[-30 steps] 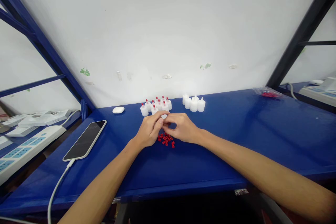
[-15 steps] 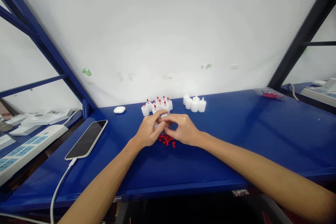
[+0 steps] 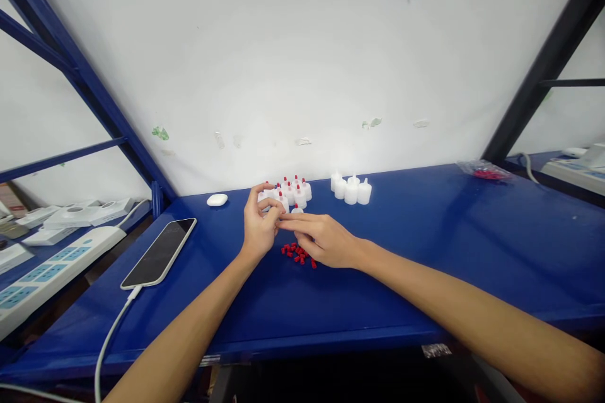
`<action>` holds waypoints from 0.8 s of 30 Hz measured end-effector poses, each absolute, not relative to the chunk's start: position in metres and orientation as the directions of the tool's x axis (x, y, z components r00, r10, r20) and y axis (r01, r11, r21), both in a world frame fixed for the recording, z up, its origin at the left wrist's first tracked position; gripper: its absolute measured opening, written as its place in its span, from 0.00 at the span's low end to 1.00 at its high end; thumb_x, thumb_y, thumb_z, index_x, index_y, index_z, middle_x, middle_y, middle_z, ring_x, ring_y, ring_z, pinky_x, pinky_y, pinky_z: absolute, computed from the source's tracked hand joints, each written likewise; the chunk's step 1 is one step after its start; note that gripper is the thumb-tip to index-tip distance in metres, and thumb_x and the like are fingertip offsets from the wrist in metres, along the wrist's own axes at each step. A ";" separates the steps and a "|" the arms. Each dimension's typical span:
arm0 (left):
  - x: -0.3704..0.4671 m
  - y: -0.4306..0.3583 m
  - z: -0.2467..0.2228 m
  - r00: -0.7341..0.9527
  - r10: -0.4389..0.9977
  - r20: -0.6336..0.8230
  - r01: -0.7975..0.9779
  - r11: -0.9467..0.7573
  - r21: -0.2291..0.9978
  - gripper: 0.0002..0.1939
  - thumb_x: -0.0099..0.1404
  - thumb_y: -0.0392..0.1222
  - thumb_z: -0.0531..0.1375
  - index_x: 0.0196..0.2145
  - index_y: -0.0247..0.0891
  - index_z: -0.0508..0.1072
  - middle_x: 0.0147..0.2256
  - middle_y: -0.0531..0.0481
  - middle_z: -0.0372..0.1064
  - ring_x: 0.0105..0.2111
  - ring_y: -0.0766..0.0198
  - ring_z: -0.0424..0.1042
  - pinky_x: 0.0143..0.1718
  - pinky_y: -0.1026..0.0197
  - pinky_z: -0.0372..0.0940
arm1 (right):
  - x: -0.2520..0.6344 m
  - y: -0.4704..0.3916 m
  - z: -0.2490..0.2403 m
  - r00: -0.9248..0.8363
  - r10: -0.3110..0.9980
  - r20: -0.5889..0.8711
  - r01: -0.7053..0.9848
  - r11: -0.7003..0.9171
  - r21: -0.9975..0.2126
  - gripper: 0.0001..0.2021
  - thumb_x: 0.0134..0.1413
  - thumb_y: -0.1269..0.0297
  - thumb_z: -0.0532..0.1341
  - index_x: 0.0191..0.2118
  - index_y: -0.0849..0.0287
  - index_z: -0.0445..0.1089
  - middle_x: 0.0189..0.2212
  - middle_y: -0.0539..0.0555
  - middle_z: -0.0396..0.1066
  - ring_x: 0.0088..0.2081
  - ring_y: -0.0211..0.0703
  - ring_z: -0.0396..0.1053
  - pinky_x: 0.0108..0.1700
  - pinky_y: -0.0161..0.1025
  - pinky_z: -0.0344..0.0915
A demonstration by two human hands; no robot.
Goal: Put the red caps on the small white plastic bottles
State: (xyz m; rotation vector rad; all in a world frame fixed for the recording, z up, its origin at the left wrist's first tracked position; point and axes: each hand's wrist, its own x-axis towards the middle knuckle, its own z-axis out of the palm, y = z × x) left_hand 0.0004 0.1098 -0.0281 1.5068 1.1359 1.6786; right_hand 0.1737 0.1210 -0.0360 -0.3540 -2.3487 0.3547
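Note:
My left hand point(image 3: 259, 223) is at the left front of a group of white bottles with red tips point(image 3: 288, 192), its fingers curved and apart with nothing seen in them. My right hand point(image 3: 328, 240) stretches its fingers leftward, and their tips meet the left thumb; no object shows in it. Just behind the right fingers is another red-tipped white bottle point(image 3: 297, 209), its lower part hidden. Several small red caps point(image 3: 299, 253) lie loose below the right hand. White bottles without red tips point(image 3: 351, 190) stand upright farther right.
On the blue table point(image 3: 401, 289), a phone point(image 3: 159, 253) with a white cable and a white earphone case point(image 3: 217, 199) lie at left. A clear bag with red pieces point(image 3: 486, 170) is at the back right. A power strip point(image 3: 57, 271) is beyond the left edge.
The hands were together around a white item. My left hand has moved left and opened, my right fingers have straightened, and a red-tipped bottle now shows behind them.

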 end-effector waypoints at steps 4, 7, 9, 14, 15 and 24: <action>0.003 0.110 -0.029 -0.216 0.860 0.461 0.132 -0.443 0.887 0.15 0.54 0.37 0.57 0.42 0.38 0.65 0.26 0.58 0.69 0.13 0.77 0.57 0.14 0.72 0.54 | 0.174 0.120 -0.035 -0.784 0.364 0.502 0.248 0.926 -0.284 0.26 0.61 0.77 0.50 0.62 0.54 0.64 0.66 0.54 0.59 0.56 0.46 0.69 0.52 0.44 0.71; 0.002 0.112 -0.031 -0.196 0.862 0.468 0.177 -0.439 0.881 0.11 0.60 0.42 0.57 0.42 0.37 0.66 0.27 0.55 0.71 0.14 0.74 0.61 0.15 0.70 0.58 | 0.174 0.121 -0.036 -0.787 0.365 0.498 0.264 0.928 -0.263 0.26 0.62 0.75 0.49 0.64 0.55 0.61 0.64 0.55 0.61 0.57 0.46 0.68 0.52 0.44 0.70; 0.002 0.112 -0.033 -0.139 0.872 0.470 0.197 -0.440 0.876 0.12 0.65 0.47 0.55 0.43 0.37 0.66 0.31 0.52 0.74 0.15 0.73 0.63 0.16 0.69 0.60 | 0.172 0.122 -0.036 -0.772 0.376 0.512 0.269 0.924 -0.273 0.24 0.64 0.74 0.49 0.64 0.56 0.61 0.62 0.55 0.65 0.55 0.45 0.69 0.52 0.43 0.70; 0.002 0.111 -0.037 0.007 0.853 0.522 0.293 -0.501 0.814 0.19 0.71 0.54 0.50 0.47 0.37 0.67 0.40 0.45 0.76 0.19 0.71 0.68 0.22 0.67 0.65 | 0.171 0.123 -0.035 -0.743 0.397 0.539 0.267 0.914 -0.305 0.21 0.63 0.72 0.52 0.59 0.56 0.65 0.53 0.55 0.72 0.49 0.43 0.72 0.47 0.41 0.70; 0.001 0.112 -0.038 0.016 0.848 0.530 0.321 -0.506 0.800 0.19 0.71 0.54 0.49 0.48 0.37 0.67 0.41 0.45 0.76 0.19 0.71 0.68 0.23 0.67 0.65 | 0.172 0.125 -0.035 -0.733 0.401 0.550 0.263 0.912 -0.314 0.21 0.63 0.73 0.52 0.59 0.55 0.66 0.52 0.55 0.73 0.49 0.43 0.72 0.47 0.41 0.70; -0.020 0.124 -0.037 -0.245 0.803 0.543 0.382 -0.435 0.815 0.12 0.67 0.44 0.50 0.42 0.37 0.69 0.36 0.50 0.75 0.15 0.74 0.58 0.17 0.68 0.57 | 0.180 0.157 -0.038 -0.612 0.611 0.503 0.614 0.767 -0.185 0.25 0.63 0.69 0.51 0.65 0.55 0.60 0.65 0.56 0.60 0.55 0.52 0.70 0.51 0.47 0.70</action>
